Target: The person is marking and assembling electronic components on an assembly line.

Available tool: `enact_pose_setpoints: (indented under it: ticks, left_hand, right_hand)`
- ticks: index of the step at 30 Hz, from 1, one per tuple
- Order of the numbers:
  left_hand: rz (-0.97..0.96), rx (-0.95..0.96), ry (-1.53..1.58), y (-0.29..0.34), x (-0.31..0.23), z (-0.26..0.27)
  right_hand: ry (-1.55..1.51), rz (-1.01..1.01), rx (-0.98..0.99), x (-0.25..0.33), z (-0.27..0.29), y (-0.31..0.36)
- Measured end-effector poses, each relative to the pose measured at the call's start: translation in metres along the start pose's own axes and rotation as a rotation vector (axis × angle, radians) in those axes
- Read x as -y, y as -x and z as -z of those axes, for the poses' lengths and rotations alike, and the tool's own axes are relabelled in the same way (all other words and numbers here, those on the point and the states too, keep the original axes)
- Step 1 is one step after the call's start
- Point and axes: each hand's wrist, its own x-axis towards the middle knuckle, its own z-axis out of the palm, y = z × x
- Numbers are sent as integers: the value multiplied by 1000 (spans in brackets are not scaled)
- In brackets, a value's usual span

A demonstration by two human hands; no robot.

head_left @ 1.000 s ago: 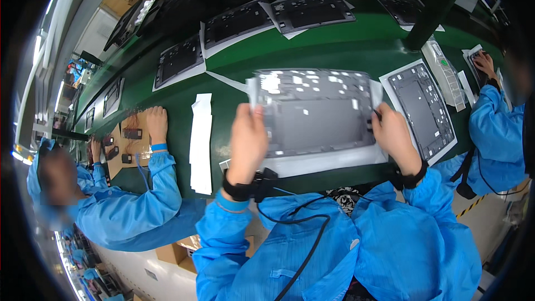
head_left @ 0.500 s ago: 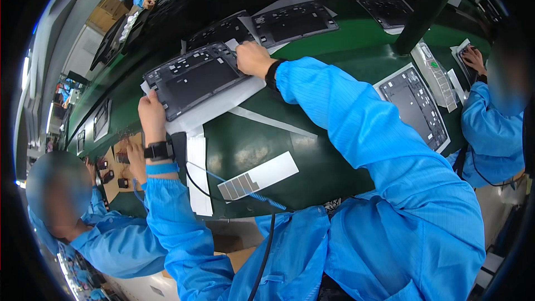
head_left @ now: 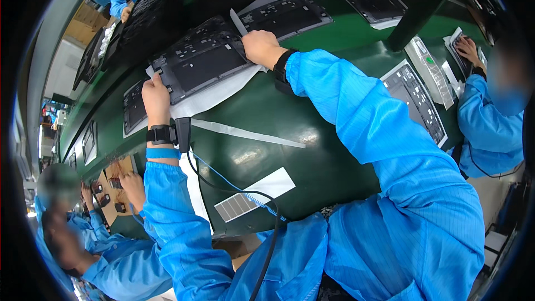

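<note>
Both my hands grip a flat dark panel (head_left: pixel 209 71), a device housing with small white patches along one side. At its near left corner my left hand (head_left: pixel 156 99) is closed, thumb on top. My right hand (head_left: pixel 261 48) is closed on its right end, fingers partly hidden. A white sheet (head_left: pixel 223 96) lies under the panel and sticks out along the near edge. Part of another dark panel (head_left: pixel 135 108) shows to the left, beside my left hand. Farther back a similar panel (head_left: pixel 287 15) rests on a white sheet.
On the green table (head_left: pixel 329 134) lie a long white strip (head_left: pixel 251 134) and a white card with grey stickers (head_left: pixel 253 196). More panels (head_left: pixel 415 97) lie right, near a dark post (head_left: pixel 426 8). Co-workers in blue sit on both sides. A cable (head_left: pixel 220 189) hangs from my left wrist.
My hands have carried the panel away from me and to the right. A second panel has come into sight at its left. The head view has shifted a little.
</note>
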Motion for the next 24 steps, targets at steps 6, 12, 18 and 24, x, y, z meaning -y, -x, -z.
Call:
enact_pose_setpoints:
  ticks: [6,12,18,24]
  left_hand:
    - [-48,56,48,-6,-23,-37]
    - [-41,126,109,-18,-23,-81]
    - [-80,137,92,-27,-29,-108]
    - [-87,164,152,-34,-26,-127]
  right_hand:
    - [8,-95,-132,-41,-3,4]
    - [-28,-164,-56,-72,17,21]
    - [-67,-279,-99,-88,21,27]
    - [-52,-332,-110,-99,28,26]
